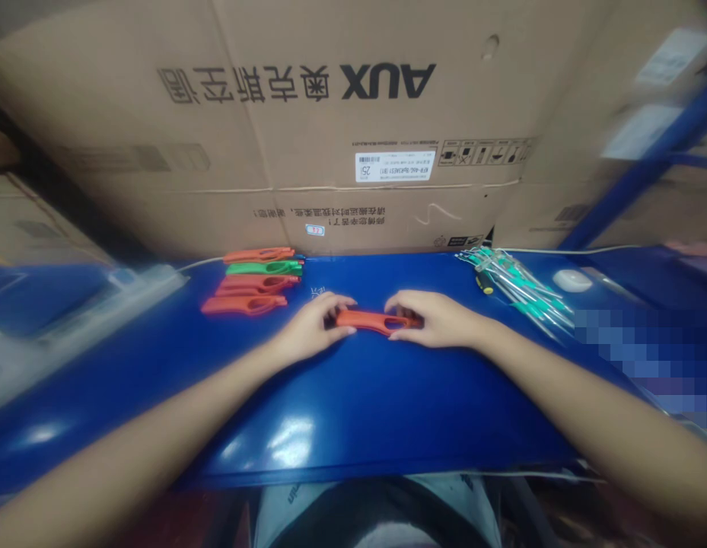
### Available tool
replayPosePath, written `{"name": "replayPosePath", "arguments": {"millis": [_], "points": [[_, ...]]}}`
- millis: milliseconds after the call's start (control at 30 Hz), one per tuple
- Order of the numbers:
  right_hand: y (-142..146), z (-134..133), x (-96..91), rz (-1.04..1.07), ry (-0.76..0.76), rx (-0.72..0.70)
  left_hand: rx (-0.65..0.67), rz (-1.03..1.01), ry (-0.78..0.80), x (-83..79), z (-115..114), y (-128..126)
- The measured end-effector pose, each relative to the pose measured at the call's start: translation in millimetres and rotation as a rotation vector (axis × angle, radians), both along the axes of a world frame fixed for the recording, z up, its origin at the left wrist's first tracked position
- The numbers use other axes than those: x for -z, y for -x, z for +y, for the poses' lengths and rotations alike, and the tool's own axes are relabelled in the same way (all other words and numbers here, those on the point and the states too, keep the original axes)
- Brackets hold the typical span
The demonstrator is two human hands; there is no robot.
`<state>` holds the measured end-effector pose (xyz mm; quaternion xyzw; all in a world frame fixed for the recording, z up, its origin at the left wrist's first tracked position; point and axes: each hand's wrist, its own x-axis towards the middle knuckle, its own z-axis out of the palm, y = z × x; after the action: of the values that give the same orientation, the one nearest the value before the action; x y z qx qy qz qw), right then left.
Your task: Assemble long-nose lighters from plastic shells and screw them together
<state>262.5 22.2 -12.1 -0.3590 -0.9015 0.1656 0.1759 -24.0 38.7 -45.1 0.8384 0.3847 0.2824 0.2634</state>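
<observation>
An orange plastic handle (369, 321) lies lengthwise on the glossy blue table (353, 411), held at both ends. My left hand (314, 327) is closed around its left end, fingers curled over the top. My right hand (434, 318) grips its right end, where the handle has a long slot. A short way behind my left hand lies a row of similar handles (251, 283): orange ones with one green handle (264, 268) among them.
A bundle of green-handled screwdrivers in clear bags (518, 286) lies at the right rear, with a white round object (572, 280) beyond it. A large cardboard box (307, 129) forms a wall behind the table. Clear plastic bags (73, 320) lie at the left.
</observation>
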Motion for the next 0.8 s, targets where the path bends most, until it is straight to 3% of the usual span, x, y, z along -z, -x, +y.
{"name": "replayPosePath", "arguments": {"millis": [100,233,333,467,600,800], "points": [[1,3,2.5,0.111,0.041,0.099,-0.010,-0.002,0.016,1.7,1,0],[-4,13,9.3,0.180,-0.032,0.301,-0.041,-0.004,-0.010,4.9,1,1],[-8,18,9.9,0.255,-0.001,0.365,-0.025,0.013,-0.063,4.4,-2,0],[-8,11,-3.0,0.246,0.155,0.208,0.000,0.019,-0.088,0.4,-4,0],[-5,-2,-18.2,0.001,0.075,0.003,-0.004,0.020,-0.057,-1.8,-5,0],[-6,-11,-25.2,-0.171,0.019,-0.013,0.005,0.033,-0.033,-2.6,-7,-1]]}}
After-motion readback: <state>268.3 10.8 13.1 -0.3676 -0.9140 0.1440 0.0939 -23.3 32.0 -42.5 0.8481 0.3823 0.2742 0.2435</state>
